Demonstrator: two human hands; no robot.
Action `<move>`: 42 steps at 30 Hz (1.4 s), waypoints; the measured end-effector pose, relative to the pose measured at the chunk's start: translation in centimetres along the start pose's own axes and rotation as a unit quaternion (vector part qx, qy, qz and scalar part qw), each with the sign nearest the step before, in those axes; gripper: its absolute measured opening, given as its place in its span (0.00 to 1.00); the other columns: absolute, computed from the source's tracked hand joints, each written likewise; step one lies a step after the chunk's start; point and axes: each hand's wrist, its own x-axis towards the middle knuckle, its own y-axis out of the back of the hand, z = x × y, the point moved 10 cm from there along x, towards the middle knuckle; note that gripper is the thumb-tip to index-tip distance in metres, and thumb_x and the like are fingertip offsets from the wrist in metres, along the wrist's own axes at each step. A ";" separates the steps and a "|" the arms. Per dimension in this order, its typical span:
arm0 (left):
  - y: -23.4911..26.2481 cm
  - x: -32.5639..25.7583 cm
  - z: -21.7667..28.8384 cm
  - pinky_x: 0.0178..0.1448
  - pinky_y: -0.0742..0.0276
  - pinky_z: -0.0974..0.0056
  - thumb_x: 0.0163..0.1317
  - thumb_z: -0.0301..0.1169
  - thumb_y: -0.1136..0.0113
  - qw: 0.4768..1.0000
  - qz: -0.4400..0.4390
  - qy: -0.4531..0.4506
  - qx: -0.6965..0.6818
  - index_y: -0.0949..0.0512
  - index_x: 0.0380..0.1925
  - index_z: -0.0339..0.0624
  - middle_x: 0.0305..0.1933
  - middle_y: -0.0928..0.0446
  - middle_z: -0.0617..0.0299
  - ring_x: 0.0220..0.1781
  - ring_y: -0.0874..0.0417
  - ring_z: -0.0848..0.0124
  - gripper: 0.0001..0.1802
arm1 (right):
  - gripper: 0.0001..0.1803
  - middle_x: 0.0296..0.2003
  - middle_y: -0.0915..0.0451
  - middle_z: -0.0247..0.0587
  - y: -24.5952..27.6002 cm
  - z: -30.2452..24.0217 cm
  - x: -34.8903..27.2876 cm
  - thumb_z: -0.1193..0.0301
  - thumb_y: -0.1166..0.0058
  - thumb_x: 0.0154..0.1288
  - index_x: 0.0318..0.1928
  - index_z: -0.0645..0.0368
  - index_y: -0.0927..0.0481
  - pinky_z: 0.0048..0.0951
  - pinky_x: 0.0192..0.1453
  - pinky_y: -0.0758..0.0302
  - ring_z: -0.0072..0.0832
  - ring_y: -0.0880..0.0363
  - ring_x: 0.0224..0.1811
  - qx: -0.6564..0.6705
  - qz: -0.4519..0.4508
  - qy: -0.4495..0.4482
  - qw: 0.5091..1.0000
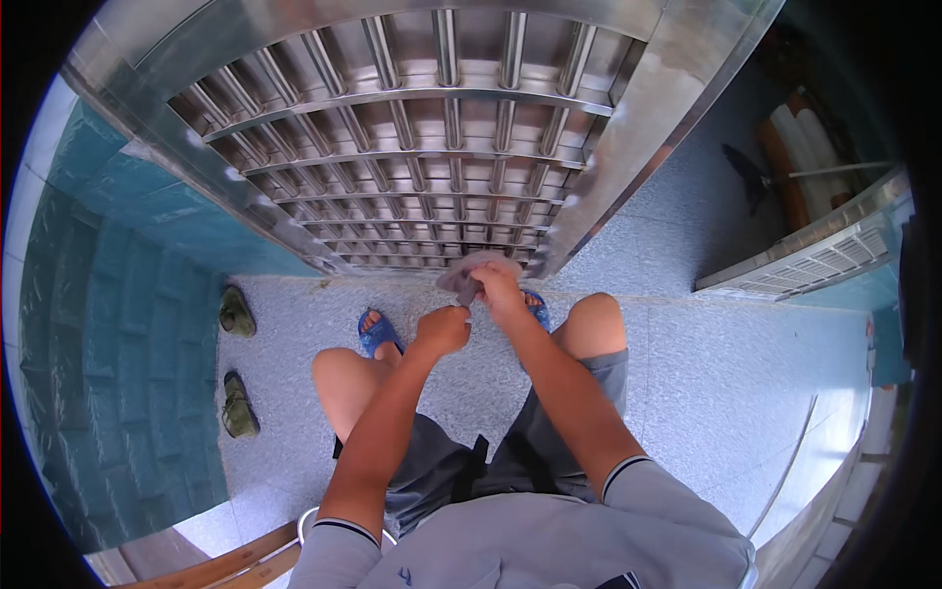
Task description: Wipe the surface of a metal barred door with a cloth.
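Between my knees, in front of the metal door, I hold a pinkish-grey piece that looks like a cloth (451, 280). It spreads out at the top and narrows to a darker, bunched part between my hands. My left hand (444, 329) is closed in a fist around the lower narrow end. My right hand (498, 288), a little higher and farther right, pinches the upper part with bent fingers. The spread edge lies in front of the bottom of the barred metal door (451, 152); whether it touches the door I cannot tell.
Blue sandals (376, 332) are on my feet. A pair of dark green shoes (237, 407) stands by the teal tiled wall (147, 363) at left. A wooden seat (231, 562) is at lower left. Right of the door, an opening shows a dark room beyond a low panel (810, 263).
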 end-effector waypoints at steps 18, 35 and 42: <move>0.5 4.9 -0.7 0.47 0.26 0.65 0.62 0.32 0.48 0.782 0.295 0.093 -0.541 0.28 0.49 0.39 0.46 0.25 0.64 0.46 0.23 0.71 0.17 | 0.15 0.35 0.20 0.41 1.4 -12.0 -10.0 0.71 0.49 0.57 0.46 0.60 0.23 0.24 0.36 0.26 0.23 0.21 0.34 -0.280 -0.313 0.006 0.907; -2.8 12.2 3.0 0.47 0.28 0.66 0.67 0.34 0.56 0.686 0.205 0.047 -0.697 0.28 0.40 0.44 0.39 0.27 0.65 0.43 0.26 0.73 0.09 | 0.17 0.43 0.20 0.44 9.0 -15.8 -9.2 0.68 0.49 0.57 0.49 0.53 0.24 0.33 0.51 0.27 0.38 0.22 0.48 -0.406 -0.144 0.079 0.899; 0.4 11.3 3.1 0.47 0.30 0.61 0.59 0.33 0.48 0.862 0.386 -0.006 -0.328 0.28 0.38 0.38 0.40 0.26 0.51 0.42 0.26 0.58 0.11 | 0.16 0.41 0.20 0.45 8.0 -15.5 -9.2 0.66 0.49 0.58 0.48 0.53 0.25 0.36 0.49 0.28 0.41 0.22 0.45 -0.414 -0.177 0.103 0.887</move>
